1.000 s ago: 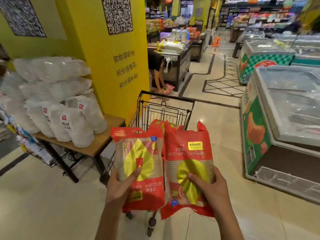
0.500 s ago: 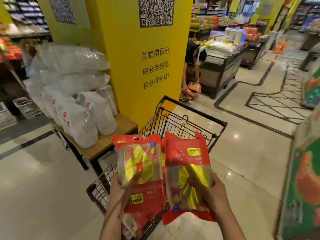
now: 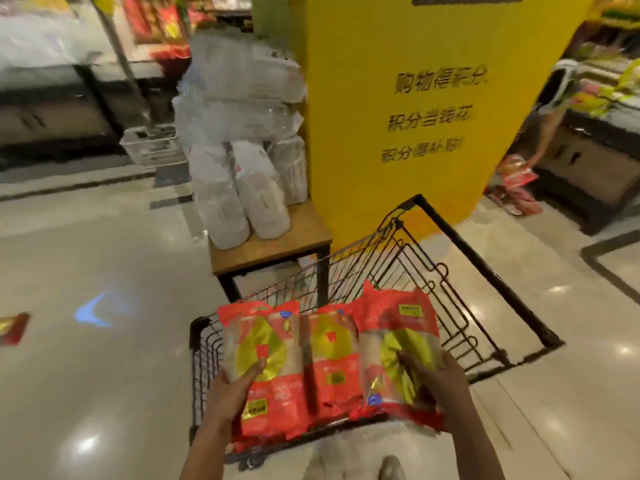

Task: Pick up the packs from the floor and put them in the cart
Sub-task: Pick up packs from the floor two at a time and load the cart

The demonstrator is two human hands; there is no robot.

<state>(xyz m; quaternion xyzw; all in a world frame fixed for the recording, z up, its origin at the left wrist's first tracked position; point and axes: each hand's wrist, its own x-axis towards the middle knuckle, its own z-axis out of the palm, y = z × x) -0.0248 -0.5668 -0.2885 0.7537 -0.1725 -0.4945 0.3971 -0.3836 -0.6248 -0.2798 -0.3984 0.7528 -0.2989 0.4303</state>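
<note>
I hold red packs with gold leaf prints over the near end of a black wire cart. My left hand grips the left pack by its lower half, thumb on its face. My right hand grips the right pack, thumb across its front. A third pack sits between the two, partly overlapped by them. All the packs hang above the cart's basket; the basket floor under them is hidden.
A wooden table stacked with white bags stands just left of the cart's far end. A yellow pillar rises behind the cart. At far right a person bends over red packs on the floor. One red pack lies at far left.
The view has swung left and down, so the cart now lies right under the packs. Both hands have brought the packs lower and nearer the basket, and the middle pack shows more.
</note>
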